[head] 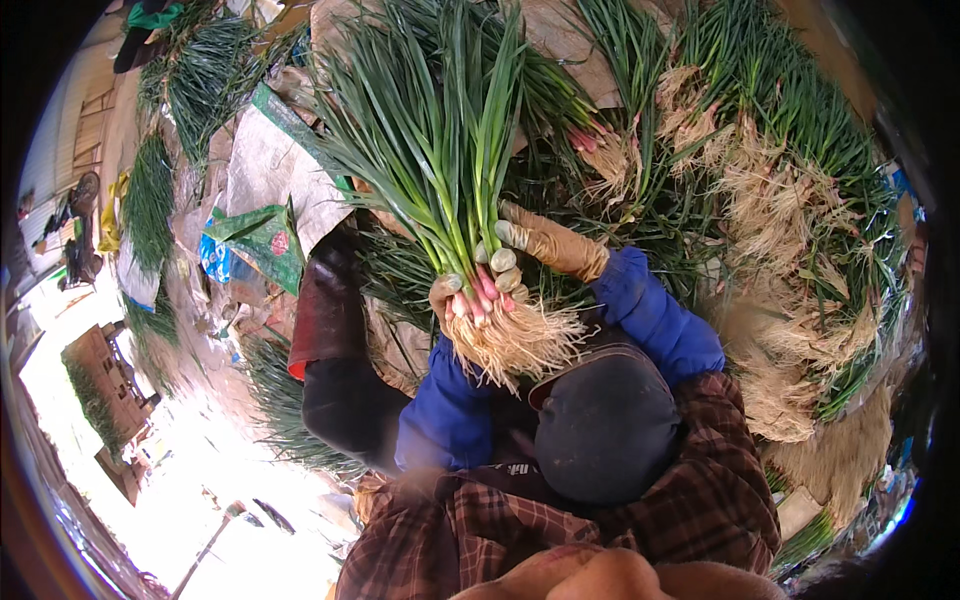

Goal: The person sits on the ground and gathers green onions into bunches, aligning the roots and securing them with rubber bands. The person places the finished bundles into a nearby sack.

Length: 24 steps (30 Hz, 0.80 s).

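Observation:
A bunch of green garlic plants (465, 150) is held up between both of my gloved hands, with long green leaves pointing away from me. Its pinkish bulbs (480, 300) sit low in the bunch, and pale stringy roots (517, 337) hang towards my lap. My left hand (444, 296) grips the left side by the bulbs, thumb showing and most fingers hidden behind. From the right, my right hand (525, 244) closes around the lower stems, its worn, soiled glove fingertips lying across them.
More garlic bunches (780, 187) lie heaped along the right, roots towards me. Another bunch (577, 127) lies just beyond my right hand. Woven sacks (277, 157) and loose leaves cover the ground. My boot (330, 307) and bent knees (607, 427) flank the bunch.

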Each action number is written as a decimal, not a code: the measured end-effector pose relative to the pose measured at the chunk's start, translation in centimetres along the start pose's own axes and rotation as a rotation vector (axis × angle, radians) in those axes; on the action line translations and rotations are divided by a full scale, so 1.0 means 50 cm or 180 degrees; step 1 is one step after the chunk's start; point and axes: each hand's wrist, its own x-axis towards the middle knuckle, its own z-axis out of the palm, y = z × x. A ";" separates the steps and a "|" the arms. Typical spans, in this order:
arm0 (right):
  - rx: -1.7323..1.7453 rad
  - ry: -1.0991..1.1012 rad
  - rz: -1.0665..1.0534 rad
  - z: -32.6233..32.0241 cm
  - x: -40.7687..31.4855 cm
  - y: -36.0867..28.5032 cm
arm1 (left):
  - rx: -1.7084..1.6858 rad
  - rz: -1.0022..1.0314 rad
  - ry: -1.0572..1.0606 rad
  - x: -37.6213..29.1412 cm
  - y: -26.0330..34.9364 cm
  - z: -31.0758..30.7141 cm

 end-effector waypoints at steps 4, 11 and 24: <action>-0.1029 0.0029 0.0472 -0.018 -0.013 -0.032 | 0.0477 -0.0230 0.0477 -0.008 0.017 0.049; -0.2632 0.1914 0.1569 -0.130 -0.086 -0.010 | 0.0963 -0.1054 0.0288 0.028 0.034 0.136; -0.2387 0.2192 0.2506 -0.463 0.021 0.046 | 0.1838 -0.0502 0.1108 0.097 0.115 -0.004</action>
